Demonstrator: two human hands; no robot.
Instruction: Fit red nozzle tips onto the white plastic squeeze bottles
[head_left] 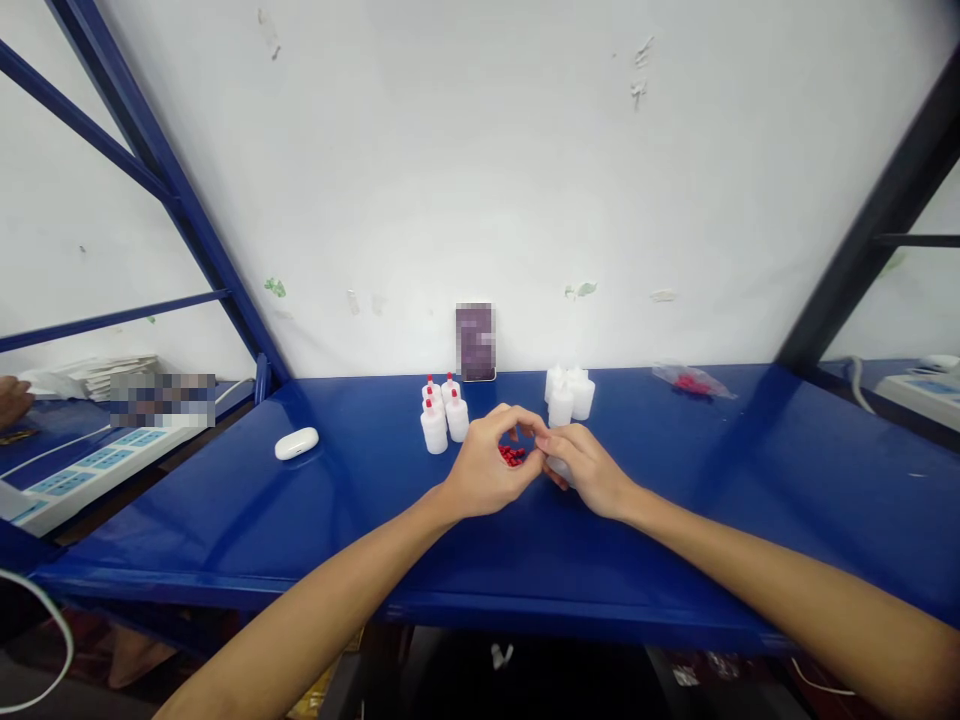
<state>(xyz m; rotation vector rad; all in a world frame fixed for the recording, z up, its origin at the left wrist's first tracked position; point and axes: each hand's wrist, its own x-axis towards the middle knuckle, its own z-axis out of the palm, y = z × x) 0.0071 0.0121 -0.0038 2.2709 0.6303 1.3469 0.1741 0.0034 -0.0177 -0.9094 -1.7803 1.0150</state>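
Note:
My right hand [592, 472] is closed around a small white squeeze bottle [559, 467], of which only a bit shows between the fingers. Thumb and fingertips of my left hand [484, 468] are pinched together at the bottle's end, touching my right fingertips; whatever they grip is hidden. Through the loop of my left fingers I see a pile of small red caps [511, 455] on the table. Left of my hands stand several white bottles with red-capped tips [433, 430]. Behind my right hand is a cluster of white bottles [570, 395] with no red caps visible.
The blue table [352, 540] meets a white wall. A phone [475, 342] leans there. A white oval case [297, 443] lies left, and a clear bag with red pieces [691, 382] lies back right. Beyond the left post are a power strip [82, 480] and another person's hand [13, 400].

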